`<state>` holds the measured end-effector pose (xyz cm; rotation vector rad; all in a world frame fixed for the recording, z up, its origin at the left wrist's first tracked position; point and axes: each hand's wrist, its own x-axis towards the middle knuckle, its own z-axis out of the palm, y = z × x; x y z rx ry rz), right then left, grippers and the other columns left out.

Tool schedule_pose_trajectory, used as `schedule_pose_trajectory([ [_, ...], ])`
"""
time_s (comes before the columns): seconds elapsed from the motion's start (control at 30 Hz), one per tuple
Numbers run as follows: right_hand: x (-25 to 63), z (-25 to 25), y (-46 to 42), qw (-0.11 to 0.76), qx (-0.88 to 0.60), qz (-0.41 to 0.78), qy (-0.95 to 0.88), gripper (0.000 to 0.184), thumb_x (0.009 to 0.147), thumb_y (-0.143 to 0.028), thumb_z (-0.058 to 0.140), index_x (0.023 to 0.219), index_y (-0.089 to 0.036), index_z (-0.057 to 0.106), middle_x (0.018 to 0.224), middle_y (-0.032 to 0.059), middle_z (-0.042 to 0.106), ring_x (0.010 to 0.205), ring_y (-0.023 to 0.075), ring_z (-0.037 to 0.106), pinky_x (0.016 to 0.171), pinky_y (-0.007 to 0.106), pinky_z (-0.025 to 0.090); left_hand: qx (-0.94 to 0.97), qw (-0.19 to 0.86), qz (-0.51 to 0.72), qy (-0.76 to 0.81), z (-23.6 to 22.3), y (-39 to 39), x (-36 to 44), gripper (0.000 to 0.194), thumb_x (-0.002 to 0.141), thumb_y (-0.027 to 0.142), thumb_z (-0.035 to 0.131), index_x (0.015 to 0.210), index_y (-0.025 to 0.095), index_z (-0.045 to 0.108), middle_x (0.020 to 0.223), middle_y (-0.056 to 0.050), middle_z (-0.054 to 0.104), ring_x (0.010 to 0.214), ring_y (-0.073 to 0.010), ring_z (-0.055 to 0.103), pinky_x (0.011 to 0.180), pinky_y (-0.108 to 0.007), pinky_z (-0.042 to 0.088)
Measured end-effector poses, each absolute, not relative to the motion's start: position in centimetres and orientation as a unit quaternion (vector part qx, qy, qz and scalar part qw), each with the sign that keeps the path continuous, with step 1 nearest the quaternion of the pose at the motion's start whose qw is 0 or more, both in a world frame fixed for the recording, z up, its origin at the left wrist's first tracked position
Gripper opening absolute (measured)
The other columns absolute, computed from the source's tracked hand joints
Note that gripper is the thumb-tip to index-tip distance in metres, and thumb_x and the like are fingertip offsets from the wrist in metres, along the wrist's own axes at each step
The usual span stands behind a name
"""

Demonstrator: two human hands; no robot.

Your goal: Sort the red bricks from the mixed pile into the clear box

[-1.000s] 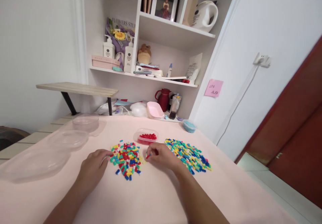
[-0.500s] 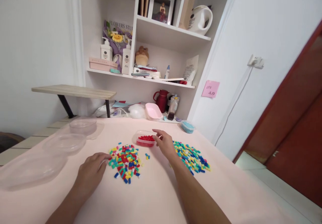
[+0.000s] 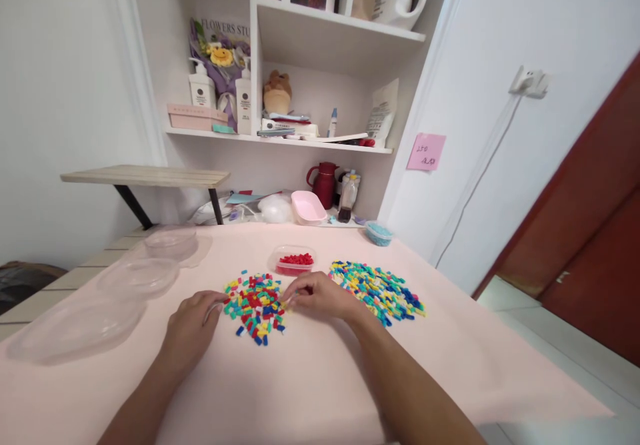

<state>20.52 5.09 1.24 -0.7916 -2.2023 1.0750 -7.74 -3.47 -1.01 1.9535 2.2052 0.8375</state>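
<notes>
Left pile point(image 3: 256, 305): on the desk point(image 3: 280, 391), between the left hand point(image 3: 193, 328) and the right hand point(image 3: 320, 295).
Right pile point(image 3: 377, 291): beyond the right hand, to its right.
Middle tub point(image 3: 275, 259): behind and between both piles, pieces point(image 3: 299, 259) inside.
Corner tub point(image 3: 379, 237): at the desk's far right corner.
Three containers point(image 3: 139, 279): in a row along the desk's left side.
Tray point(image 3: 309, 209): behind the desk, left of the jug point(image 3: 325, 185).
Shelf point(image 3: 300, 139): above tray and jug.

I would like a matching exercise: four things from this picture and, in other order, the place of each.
1. left hand
2. clear plastic tub of small red pieces
3. square pink paper note
4. dark red jug

A. on the white wall
B. left of the clear bottle
C. at the left pile of multicoloured pieces
D. just beyond the right hand

Pairs: 1-C, 2-D, 3-A, 4-B
</notes>
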Motion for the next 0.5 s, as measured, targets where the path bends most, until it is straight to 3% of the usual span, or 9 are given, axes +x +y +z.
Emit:
schedule_pose_trajectory([
  [0.13,19.9,0.6,4.7,0.230,-0.301,0.352,-0.856,0.019,0.078,-0.025,0.069,0.094,-0.022,0.079,0.058,-0.0049,0.053,0.055,0.0100,0.043,0.052,0.021,0.031,0.636,0.036,0.277,0.719,-1.0,-3.5,-7.7,0.037,0.088,0.034,0.038,0.102,0.030,0.072,0.115,0.000,0.073,0.111,-0.0230,0.063,0.098,-0.040,0.048],
  [0.27,19.9,0.4,4.6,0.207,-0.309,0.295,-0.880,0.019,0.076,-0.018,0.068,0.091,-0.023,0.078,0.062,-0.0056,0.056,0.058,0.0098,0.048,0.054,0.020,0.031,0.635,0.035,0.282,0.718,-0.9,-3.5,-7.7,0.037,0.088,0.035,0.038,0.101,0.030,0.072,0.114,-0.001,0.074,0.110,-0.0233,0.063,0.097,-0.041,0.049],
  [0.37,20.4,0.8,4.6,0.198,-0.307,0.304,-0.880,0.016,0.075,-0.017,0.066,0.086,-0.023,0.077,0.067,-0.0049,0.060,0.062,0.0102,0.050,0.056,0.020,0.033,0.639,0.041,0.276,0.717,-1.0,-3.4,-7.8,0.039,0.088,0.038,0.036,0.102,0.029,0.072,0.115,-0.002,0.073,0.111,-0.0241,0.063,0.098,-0.041,0.047],
  [0.5,21.7,1.5,4.9,0.160,-0.284,0.361,-0.874,0.013,0.076,-0.022,0.070,0.087,-0.021,0.077,0.063,-0.0054,0.053,0.059,0.0098,0.044,0.055,0.021,0.032,0.643,0.051,0.264,0.717,-1.2,-3.2,-8.0,0.043,0.089,0.040,0.032,0.104,0.027,0.070,0.119,-0.003,0.071,0.114,-0.0254,0.060,0.100,-0.042,0.045],
])
